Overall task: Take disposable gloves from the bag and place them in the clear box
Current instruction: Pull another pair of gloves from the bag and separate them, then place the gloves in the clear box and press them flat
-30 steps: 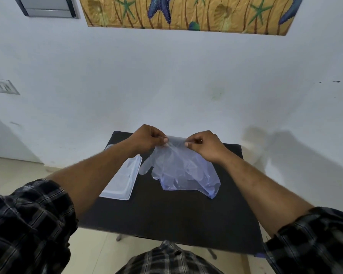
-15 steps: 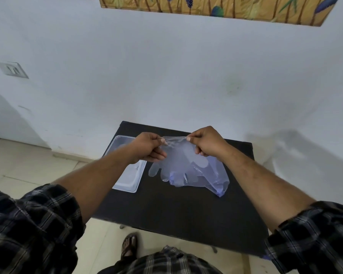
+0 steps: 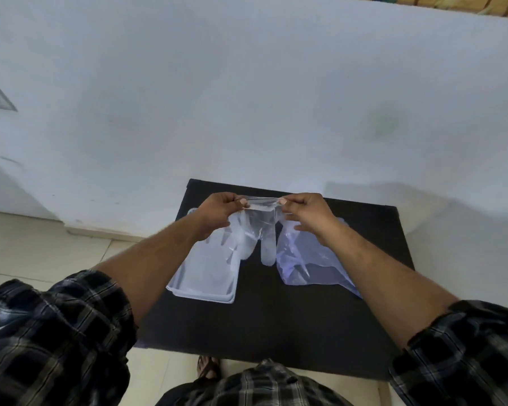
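A thin see-through disposable glove (image 3: 257,232) hangs fingers down above the black table (image 3: 276,326). My left hand (image 3: 217,213) and my right hand (image 3: 304,210) each pinch one end of its stretched cuff. The glove dangles over the right edge of the shallow clear box (image 3: 206,276), which lies under my left forearm. The bluish plastic bag (image 3: 311,265) lies crumpled on the table under my right wrist, apart from the glove.
The small table stands against a white wall (image 3: 247,98). Tiled floor (image 3: 41,253) lies to the left. A sandalled foot (image 3: 207,366) shows under the table's near edge.
The glove has come out of the bag and moved left over the box's edge. The bag has dropped onto the table at the right. The view has tilted down.
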